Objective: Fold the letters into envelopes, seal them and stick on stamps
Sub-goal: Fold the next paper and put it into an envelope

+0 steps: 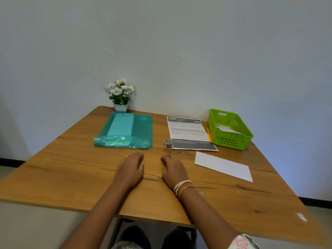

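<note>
Both hands rest palm-down on the wooden table [71, 169], side by side with a narrow gap of bare wood between them. Left hand [132, 168]: fingers loosely curled under, knuckles forward, holding nothing. Right hand [173, 169]: same pose, fingers loosely bent, nothing held, string bracelets [183, 186] at the wrist and a floral sleeve [242, 242] low at the frame edge. Far left-back, a small white pot of white flowers [120, 95] stands against the wall. Just in front of it lies a teal plastic folder [142, 130], flat, with a paler envelope-shaped piece showing through and its near end crumpled and shiny. Right of the folder, a small roll of patterned tape or stamps [168, 143], can't tell which, touching or just beside the lower left corner of a printed letter [188, 133]. The letter lies flat, unfolded, dark header and dark footer band, text too blurred to read. An orange pencil [209, 135] lies along the letter's right edge, between it and a green perforated basket [231, 139] that holds some white papers. Near side of the letter, to the right of the right hand, a blank white envelope [223, 166] lies flat and angled, apart from everything. Bare wood in front of the hands up to the folder, and wide bare strips along the left and right table edges.
</note>
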Available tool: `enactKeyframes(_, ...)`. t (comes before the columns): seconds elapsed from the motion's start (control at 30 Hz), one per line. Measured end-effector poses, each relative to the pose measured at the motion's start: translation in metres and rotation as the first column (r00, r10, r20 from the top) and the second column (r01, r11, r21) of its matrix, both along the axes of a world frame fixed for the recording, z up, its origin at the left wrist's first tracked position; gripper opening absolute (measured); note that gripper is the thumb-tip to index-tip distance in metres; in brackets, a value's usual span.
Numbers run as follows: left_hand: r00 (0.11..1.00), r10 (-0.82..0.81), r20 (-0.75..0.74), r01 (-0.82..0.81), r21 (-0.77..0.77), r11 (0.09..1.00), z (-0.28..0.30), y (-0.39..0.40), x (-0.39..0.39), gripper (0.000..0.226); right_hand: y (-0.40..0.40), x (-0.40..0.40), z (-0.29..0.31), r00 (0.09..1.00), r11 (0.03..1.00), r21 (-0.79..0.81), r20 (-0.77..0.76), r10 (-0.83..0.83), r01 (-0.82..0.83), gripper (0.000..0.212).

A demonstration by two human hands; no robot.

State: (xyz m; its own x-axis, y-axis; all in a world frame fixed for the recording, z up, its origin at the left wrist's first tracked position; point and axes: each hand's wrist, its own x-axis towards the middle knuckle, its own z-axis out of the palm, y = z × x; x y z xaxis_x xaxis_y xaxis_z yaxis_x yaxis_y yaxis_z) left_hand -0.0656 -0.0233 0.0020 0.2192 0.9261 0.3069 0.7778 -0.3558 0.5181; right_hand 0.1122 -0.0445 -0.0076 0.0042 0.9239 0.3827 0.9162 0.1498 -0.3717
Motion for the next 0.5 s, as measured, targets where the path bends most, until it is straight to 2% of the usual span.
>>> enactKeyframes(0.17,0.993,0.112,0.046,-0.114,0.025,0.993,-0.001,0.011,-0.025,0.036,0.025,-0.026,0.002,0.999,0.997,0.07,-0.034,0.014,-0.011,0.035)
enactKeyframes(0.3,0.989,0.138,0.057,-0.141,0.065,0.988,0.0,0.009,-0.02,0.033,0.056,-0.05,0.01,0.997,0.986,0.148,0.004,0.076,-0.076,0.04)
enactKeyframes(0.37,0.988,0.137,0.066,-0.141,0.071,0.987,0.0,0.01,-0.021,0.031,0.078,-0.062,0.018,0.996,0.994,0.071,0.013,0.086,-0.087,0.047)
enactKeyframes(0.5,0.988,0.123,0.097,-0.131,0.085,0.988,-0.001,0.013,-0.024,0.023,0.115,-0.079,0.038,0.993,0.967,-0.242,0.065,0.096,-0.078,0.061)
